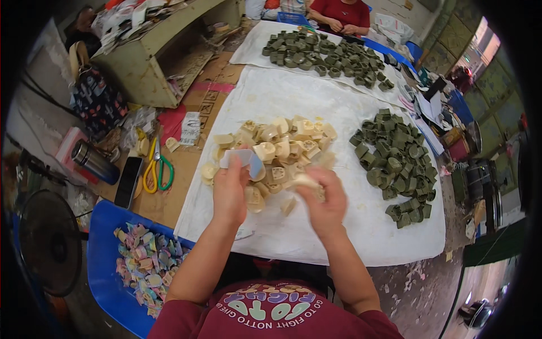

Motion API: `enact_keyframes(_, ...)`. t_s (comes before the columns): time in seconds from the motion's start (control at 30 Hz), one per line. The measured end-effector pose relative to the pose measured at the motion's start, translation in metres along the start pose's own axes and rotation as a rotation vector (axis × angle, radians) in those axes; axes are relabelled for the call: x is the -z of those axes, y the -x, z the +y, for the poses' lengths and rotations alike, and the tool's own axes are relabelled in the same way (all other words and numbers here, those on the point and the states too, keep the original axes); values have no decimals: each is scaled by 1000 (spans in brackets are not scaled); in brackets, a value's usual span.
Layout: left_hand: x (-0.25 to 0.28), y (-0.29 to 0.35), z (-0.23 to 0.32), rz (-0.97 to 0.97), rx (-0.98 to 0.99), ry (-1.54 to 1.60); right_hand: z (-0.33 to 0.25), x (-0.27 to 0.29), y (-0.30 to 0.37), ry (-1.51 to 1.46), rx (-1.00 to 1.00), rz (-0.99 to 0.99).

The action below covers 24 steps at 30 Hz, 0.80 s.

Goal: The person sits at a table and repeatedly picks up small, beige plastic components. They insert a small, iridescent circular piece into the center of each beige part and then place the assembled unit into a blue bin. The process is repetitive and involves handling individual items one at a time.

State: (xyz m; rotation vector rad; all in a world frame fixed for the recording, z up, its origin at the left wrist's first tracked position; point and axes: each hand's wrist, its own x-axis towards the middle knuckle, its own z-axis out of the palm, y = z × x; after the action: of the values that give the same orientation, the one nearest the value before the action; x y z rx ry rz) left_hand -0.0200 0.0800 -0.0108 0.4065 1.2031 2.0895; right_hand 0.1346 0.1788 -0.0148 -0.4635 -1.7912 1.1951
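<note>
My left hand is closed on a smooth whitish and pale-blue moulded piece, held upright over the near side of a heap of cream moulded pieces. At the right of that heap, my right hand is smeared by motion. Its fingers close round a cream moulded piece, whose exact shape is blurred. One loose cream piece lies on the white cloth between my hands. The heaped pieces are small, hollow and block-like, some with openings facing up.
Dark green moulded pieces lie in one heap at the right and another at the far end, where a co-worker sits. Left are scissors, a phone, a flask and a blue bin of pastel scraps.
</note>
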Motion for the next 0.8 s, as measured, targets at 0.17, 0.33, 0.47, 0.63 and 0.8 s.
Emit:
enact_keyframes(0.17,17,37,0,-25,-24,-306,-49,-2,15,-656,-534,-96)
enact_keyframes(0.33,10,61,8,-23,180,150,-66,-29,19,-557,-260,-305)
enact_keyframes(0.47,11,67,22,-38,193,318,-58,-17,18,-249,-47,-213)
enact_keyframes(0.63,5,84,29,-140,143,278,-67,-23,24,24,273,-212)
enact_keyframes(0.8,0,90,36,-198,126,269,-65,-19,18,102,416,-211)
